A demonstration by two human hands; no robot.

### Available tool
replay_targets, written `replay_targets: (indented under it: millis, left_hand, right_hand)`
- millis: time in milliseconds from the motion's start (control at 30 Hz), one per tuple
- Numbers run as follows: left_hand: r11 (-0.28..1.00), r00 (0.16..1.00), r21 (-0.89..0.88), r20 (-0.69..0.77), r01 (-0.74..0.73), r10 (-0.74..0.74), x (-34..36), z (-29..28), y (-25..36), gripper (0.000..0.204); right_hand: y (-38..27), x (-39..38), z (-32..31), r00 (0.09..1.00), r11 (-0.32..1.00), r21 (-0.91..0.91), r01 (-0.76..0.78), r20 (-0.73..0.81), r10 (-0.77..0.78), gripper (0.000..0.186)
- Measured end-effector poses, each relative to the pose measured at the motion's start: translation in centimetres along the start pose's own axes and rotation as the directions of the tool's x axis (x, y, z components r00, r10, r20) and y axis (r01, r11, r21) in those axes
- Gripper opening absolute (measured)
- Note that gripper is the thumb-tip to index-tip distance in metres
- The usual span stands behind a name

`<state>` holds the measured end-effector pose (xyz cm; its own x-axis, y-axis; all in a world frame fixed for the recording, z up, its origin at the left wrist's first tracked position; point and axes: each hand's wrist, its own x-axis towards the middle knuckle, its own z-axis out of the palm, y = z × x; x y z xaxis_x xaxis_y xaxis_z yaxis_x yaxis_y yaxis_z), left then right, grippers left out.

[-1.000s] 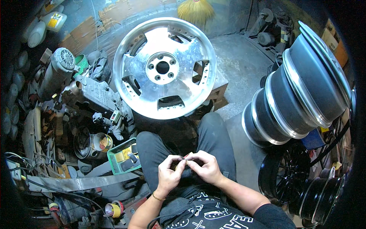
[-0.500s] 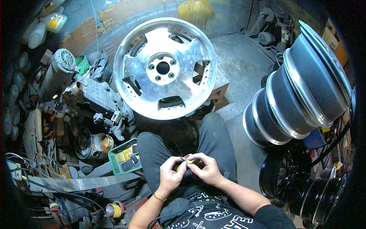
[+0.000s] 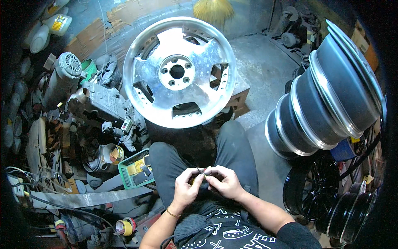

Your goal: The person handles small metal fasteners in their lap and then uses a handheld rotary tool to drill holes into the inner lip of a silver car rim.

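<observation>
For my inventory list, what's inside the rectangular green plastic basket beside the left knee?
The rectangular green plastic basket shows yellow pieces and dark grey pieces inside. Whatever lies beneath them is covered and can't be seen.

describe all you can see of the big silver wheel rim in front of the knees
The silver wheel rim looks metallic, with a shiny lip, five windows, and a paler hub with five bolt holes around a dark bore. Its blotchy face is turned toward the camera. It sits beyond the knees, its support mostly hidden. Neither the left hand nor the right hand touches it.
</observation>
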<state>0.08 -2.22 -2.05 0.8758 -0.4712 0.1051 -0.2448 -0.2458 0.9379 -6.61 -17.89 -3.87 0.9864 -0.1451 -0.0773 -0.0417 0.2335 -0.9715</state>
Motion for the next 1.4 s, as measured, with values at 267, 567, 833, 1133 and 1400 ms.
replay_targets:
  millis: [267, 567, 833, 1133, 1400]
  left_hand:
    - [0.898, 0.937, -0.312, 0.261, 0.310, -0.233, 0.5, -1.3, -1.8, 0.015]
    - [0.957, 0.970, -0.213, 0.187, 0.196, -0.157, 0.4, -0.6, -1.8, 0.010]
    - [0.983, 0.978, -0.086, 0.145, 0.162, -0.149, 0.3, -0.2, -1.3, 0.011]
    - [0.989, 0.983, -0.049, 0.127, 0.138, -0.131, 0.2, -0.2, -0.7, 0.012]
    - [0.995, 0.994, 0.054, 0.072, 0.080, -0.084, 0.4, 0.0, 0.0, 0.012]
  right_hand:
    - [0.2, -0.2, -0.7, 0.979, 0.973, 0.140, -0.184, 0.119, 0.168, 0.019]
    - [0.6, -0.3, -0.4, 0.988, 0.966, 0.209, -0.150, 0.055, 0.142, 0.018]
    - [1.1, -0.6, -0.4, 0.993, 0.990, -0.082, 0.111, -0.026, -0.114, 0.017]
    - [-0.4, -0.7, 0.2, 0.967, 0.909, -0.379, 0.174, -0.111, -0.231, 0.017]
    - [-1.1, -0.6, -0.3, 0.893, 0.723, -0.590, 0.360, -0.006, -0.449, 0.017]
